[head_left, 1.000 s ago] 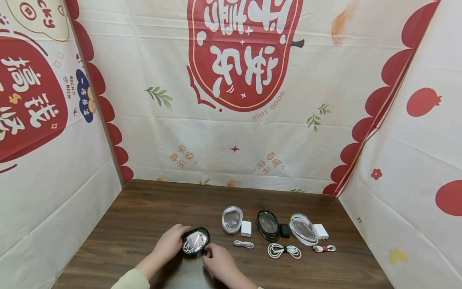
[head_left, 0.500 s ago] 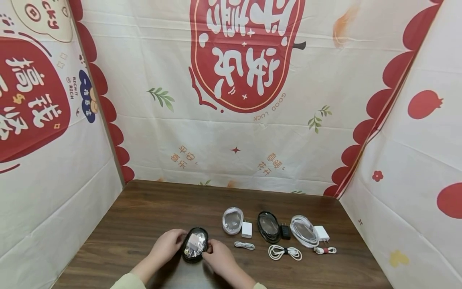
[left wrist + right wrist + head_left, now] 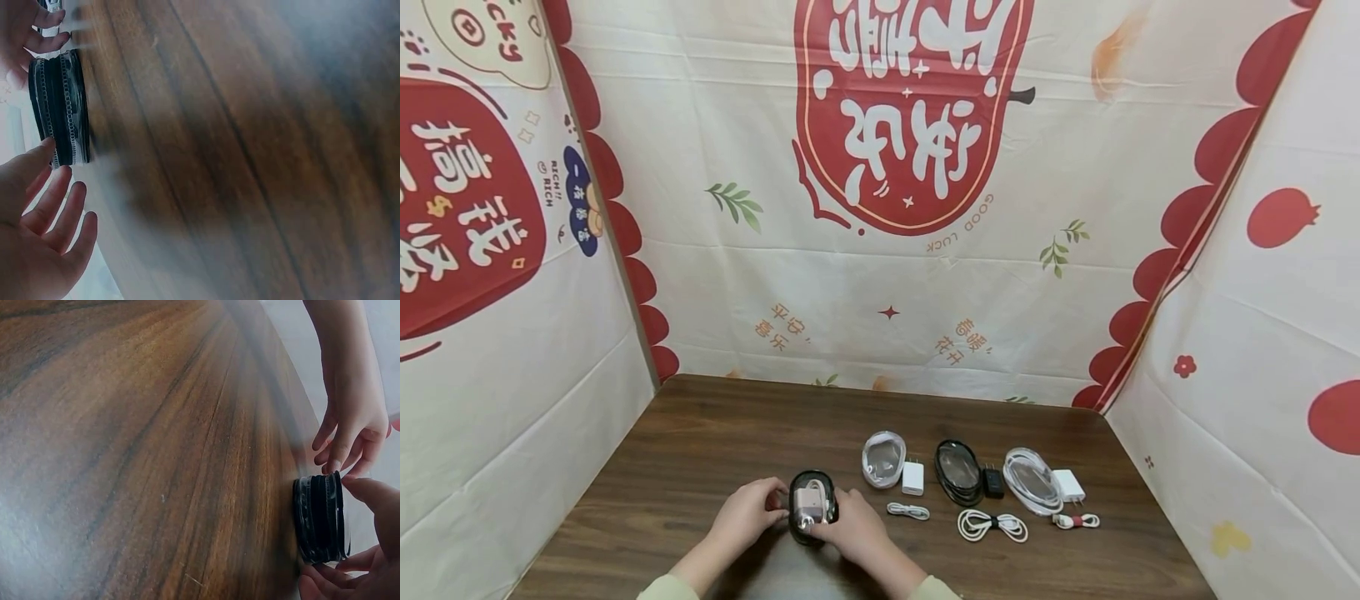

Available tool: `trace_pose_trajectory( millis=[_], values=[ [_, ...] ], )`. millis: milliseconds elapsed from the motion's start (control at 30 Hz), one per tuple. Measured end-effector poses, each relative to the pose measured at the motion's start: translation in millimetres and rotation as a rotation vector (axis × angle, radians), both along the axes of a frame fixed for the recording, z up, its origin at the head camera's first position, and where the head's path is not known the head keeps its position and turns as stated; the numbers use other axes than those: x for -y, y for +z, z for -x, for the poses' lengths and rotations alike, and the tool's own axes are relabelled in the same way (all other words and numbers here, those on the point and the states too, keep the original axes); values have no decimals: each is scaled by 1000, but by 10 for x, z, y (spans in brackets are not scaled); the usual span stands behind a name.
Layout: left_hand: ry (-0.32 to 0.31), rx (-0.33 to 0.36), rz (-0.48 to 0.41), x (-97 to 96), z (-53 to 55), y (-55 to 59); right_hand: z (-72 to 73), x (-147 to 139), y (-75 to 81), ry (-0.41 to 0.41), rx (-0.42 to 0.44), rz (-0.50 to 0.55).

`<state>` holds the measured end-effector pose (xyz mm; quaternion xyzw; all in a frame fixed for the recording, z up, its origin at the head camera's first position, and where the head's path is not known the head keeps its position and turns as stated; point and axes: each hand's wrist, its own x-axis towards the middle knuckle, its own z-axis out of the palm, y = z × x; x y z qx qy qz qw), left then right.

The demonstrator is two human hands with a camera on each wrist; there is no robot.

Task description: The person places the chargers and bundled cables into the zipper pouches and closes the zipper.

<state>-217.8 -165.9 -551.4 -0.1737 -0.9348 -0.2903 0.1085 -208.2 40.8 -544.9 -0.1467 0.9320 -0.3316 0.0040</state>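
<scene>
Between my two hands stands a small oval zip case (image 3: pixel 801 535) with a black rim and a clear window. Through the window show a pale charger block (image 3: pixel 808 502) and a looped white cable (image 3: pixel 822 490). My right hand (image 3: pixel 861 529) grips the case from its right side, thumb over the window side and fingers at its far side. On the opposite side, my left hand (image 3: pixel 743 512) has its fingertips right at the rim; in the left wrist view its thumb reaches the zip band (image 3: pixel 59 106) while its other fingers are loosely spread.
To the right lie a white-rimmed case (image 3: pixel 883 459), a black case (image 3: pixel 958 472) and another white-rimmed case (image 3: pixel 1032 481). Beside them are white chargers (image 3: pixel 913 477), a black charger (image 3: pixel 992 482) and bundled white cables (image 3: pixel 992 524). Printed cloth (image 3: pixel 880 275) walls the table's back and sides.
The case has turned and tilted up, and its charger and cable show more clearly through the window. My right hand has moved from its lower corner to grip its right side.
</scene>
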Motion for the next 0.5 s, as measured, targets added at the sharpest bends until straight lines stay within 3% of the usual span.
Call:
trace_pose_trajectory(
  millis=[267,433,500],
  values=[
    [18,11,6,-12,-33,-13,-3,-48,-52,-15,3,24],
    [74,17,14,-18,13,34,-49,-92,-26,-57,35,54],
    [69,31,5,-27,49,60,-73,-103,4,-72,43,77]
  ],
)
